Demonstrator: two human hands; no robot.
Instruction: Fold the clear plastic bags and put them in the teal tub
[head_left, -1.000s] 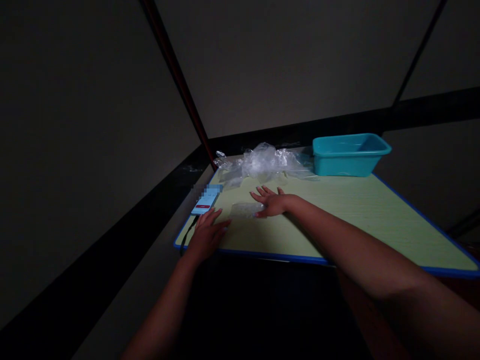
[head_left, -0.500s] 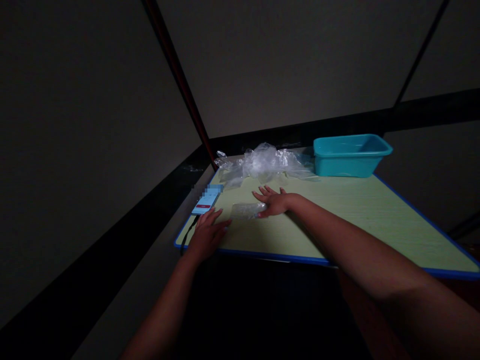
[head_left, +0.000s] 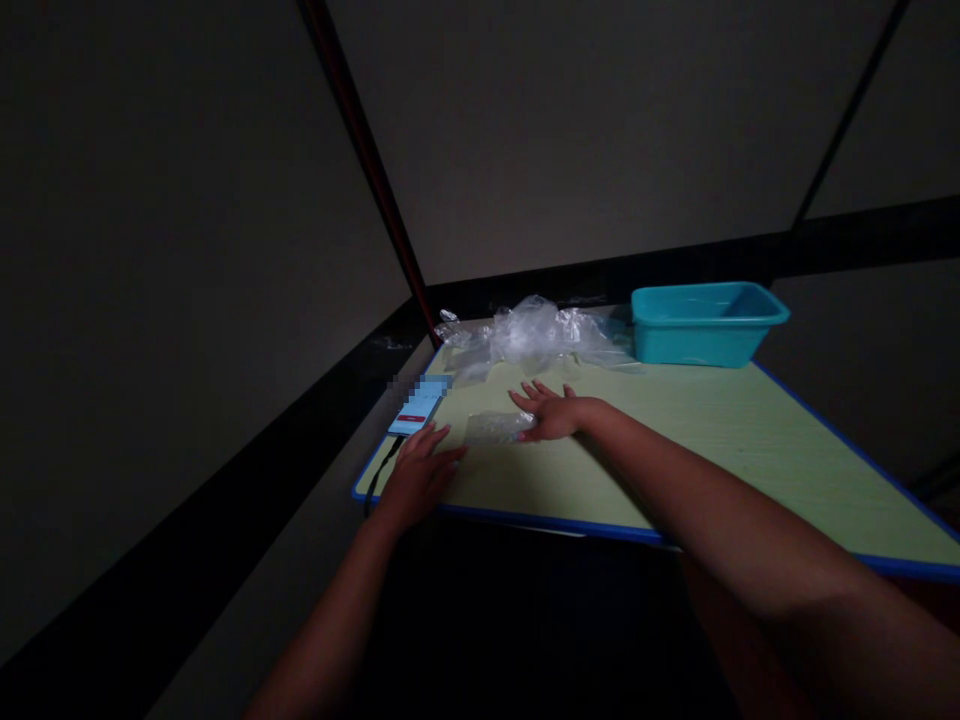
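Small clear plastic piece lying flat at frame centre, slightly low; right hand touching its right end.
Right hand is spreading open, thumb side meeting the plastic; left hand is also opening, fingers spread at lower centre-left, just beside the phone, gripping nothing visible. Crumpled clear plastic is lying beyond, near the teal bin at centre-right, on the pale green table. Judgement: current step is looking like steadying or smoothing; any next move is calling for light, even fingertip contact, the thin film probably creasing or sliding easily.
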